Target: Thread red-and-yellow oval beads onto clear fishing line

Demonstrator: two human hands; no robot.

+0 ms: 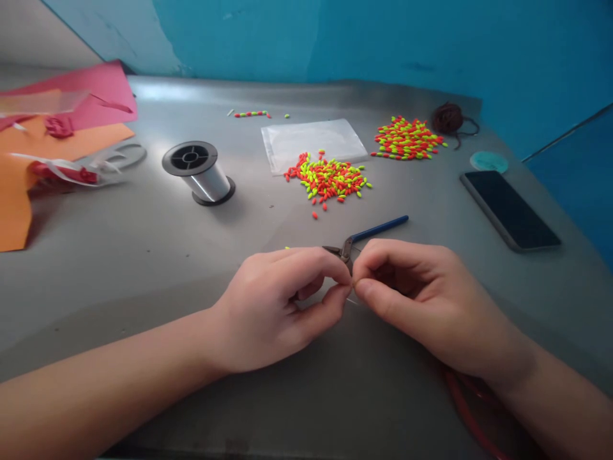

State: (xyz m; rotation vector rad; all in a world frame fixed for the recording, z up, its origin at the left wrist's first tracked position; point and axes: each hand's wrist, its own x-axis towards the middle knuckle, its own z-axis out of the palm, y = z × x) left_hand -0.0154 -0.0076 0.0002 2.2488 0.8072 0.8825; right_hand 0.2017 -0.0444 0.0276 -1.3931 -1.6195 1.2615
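Observation:
My left hand [292, 300] and my right hand [421, 294] meet fingertip to fingertip above the table, each with thumb and forefinger pinched together. A thin clear line [353, 301] curves out just below the touching fingertips; the part inside the pinch is hidden. Right behind the hands lie pliers [345, 249] with a blue handle, their lower part covered by my fingers. Beyond them is a loose pile of red and yellow-green beads [330, 179]. A spool of clear line [208, 182] with black ends stands upright to the left.
A clear plastic bag [311, 137] lies behind the near beads, with a second bead pile [407, 139] to its right. Dark yarn [447, 118], a teal disc [488, 161] and a phone [512, 211] are at right. Orange and pink sheets [110, 96] cover the left; a short bead row [251, 114] lies behind.

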